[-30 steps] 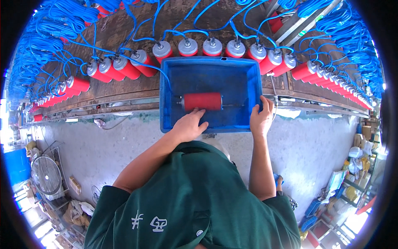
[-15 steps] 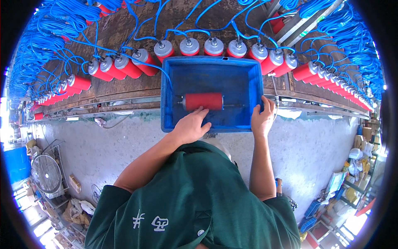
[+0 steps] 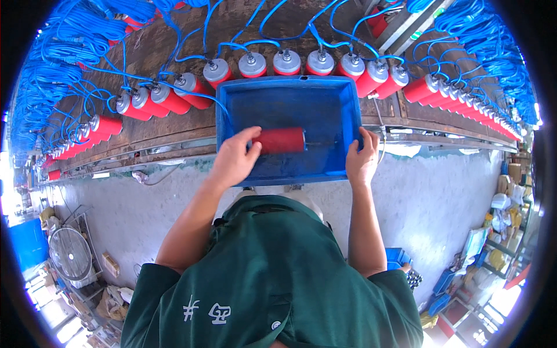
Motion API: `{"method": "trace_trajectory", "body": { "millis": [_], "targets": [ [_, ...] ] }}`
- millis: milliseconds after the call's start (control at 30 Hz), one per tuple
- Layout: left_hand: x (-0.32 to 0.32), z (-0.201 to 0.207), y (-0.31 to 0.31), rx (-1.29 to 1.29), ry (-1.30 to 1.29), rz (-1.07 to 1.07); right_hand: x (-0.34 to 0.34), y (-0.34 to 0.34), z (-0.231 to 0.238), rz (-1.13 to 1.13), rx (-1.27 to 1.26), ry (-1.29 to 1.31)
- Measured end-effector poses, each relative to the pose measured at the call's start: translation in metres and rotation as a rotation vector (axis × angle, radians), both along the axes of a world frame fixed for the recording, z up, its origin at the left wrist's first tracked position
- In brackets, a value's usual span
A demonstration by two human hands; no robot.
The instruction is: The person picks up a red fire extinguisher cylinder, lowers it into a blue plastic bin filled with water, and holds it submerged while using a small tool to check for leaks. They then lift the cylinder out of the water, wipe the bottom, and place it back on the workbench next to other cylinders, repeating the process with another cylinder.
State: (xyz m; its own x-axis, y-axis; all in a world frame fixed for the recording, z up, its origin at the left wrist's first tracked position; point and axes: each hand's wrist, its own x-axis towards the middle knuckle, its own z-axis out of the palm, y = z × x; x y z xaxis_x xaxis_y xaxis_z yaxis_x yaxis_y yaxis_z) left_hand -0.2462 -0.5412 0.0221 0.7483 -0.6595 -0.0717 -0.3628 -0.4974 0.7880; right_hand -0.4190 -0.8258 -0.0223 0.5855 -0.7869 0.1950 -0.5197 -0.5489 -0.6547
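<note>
A blue plastic tray (image 3: pixel 339 176) sits in front of me, its far side against a row of upright red cylinders. Inside it a red cylinder (image 3: pixel 282 140) lies on its side, smeared by motion, a thin rod at its right end. My left hand (image 3: pixel 234 158) reaches over the tray's left part, fingers and thumb closed around the cylinder's left end. That end's fitting is hidden behind the fingers. At the right wall my right hand (image 3: pixel 362 159) grips the tray's rim, fingertips over the edge.
Several red cylinders with silver caps (image 3: pixel 286 62) line the wooden bench (image 3: pixel 180 136), blue cables running from them. Coiled blue cables (image 3: pixel 35 81) heap at both far sides. A metal frame (image 3: pixel 415 29) stands far right. Behind me are a floor fan (image 3: pixel 71 253) and cluttered shelves.
My left hand has moved from the cylinder's near side to its left end. The tray and bench appear shifted slightly left in view. My right hand stays on the rim.
</note>
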Motion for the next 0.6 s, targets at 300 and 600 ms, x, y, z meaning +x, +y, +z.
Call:
{"method": "trace_trajectory", "body": {
  "millis": [300, 600],
  "targets": [
    [0.049, 0.017, 0.008, -0.222, 0.175, 0.102, 0.000, 0.000, 0.000, -0.007, 0.019, -0.008],
    [0.055, 0.026, -0.002, -0.184, 0.161, 0.065, 0.000, 0.000, -0.002, -0.012, 0.020, -0.016]
  ]
}}
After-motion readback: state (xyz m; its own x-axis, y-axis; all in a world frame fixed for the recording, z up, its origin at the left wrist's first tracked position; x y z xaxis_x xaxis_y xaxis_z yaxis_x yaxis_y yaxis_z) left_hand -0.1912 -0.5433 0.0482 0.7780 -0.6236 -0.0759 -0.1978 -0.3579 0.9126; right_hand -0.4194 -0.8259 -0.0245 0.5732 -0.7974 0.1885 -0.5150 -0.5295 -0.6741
